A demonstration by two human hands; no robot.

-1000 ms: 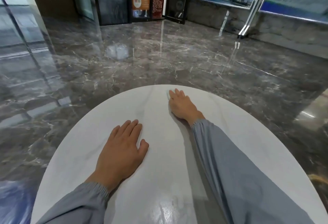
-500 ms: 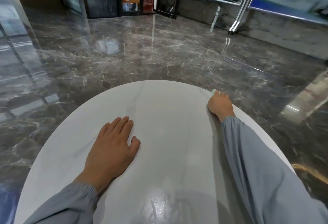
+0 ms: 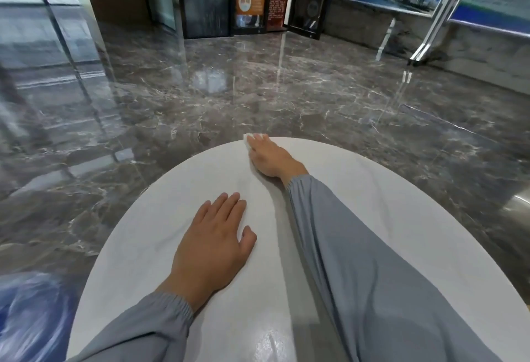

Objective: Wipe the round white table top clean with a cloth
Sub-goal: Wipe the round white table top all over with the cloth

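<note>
So the table top (image 3: 401, 218) is looking pretty glossy here. It's round and white with faint grey veining running through it, and a bright patch of light is bouncing off the part nearest me. The cloth (image 3: 247, 137) is barely showing. Just a small white corner is peeking out past my fingertips, right at the far edge of the table. It's about the same white as the table, so I can't tell how it's folded, and most of it is hiding under my hand.

My right hand (image 3: 269, 158) is lying on top of that cloth, palm down, with the arm reaching out long across the table. The fingers are stretching out fairly straight and pressing the cloth flat on the surface rather than bunching it up. I can't see where the thumb is sitting.

My left hand (image 3: 213, 242) is resting flat on the bare table nearer to me, well apart from the cloth. Its fingers are lying relaxed and close together, the thumb is sticking out to the side, and it's holding nothing.

Both arms are wearing grey-blue sleeves (image 3: 358, 261) gathered at the wrist. The dark marble floor (image 3: 258, 89) is shining all around the table, and something blue and blurry (image 3: 28, 318) is sitting low on my left.
</note>
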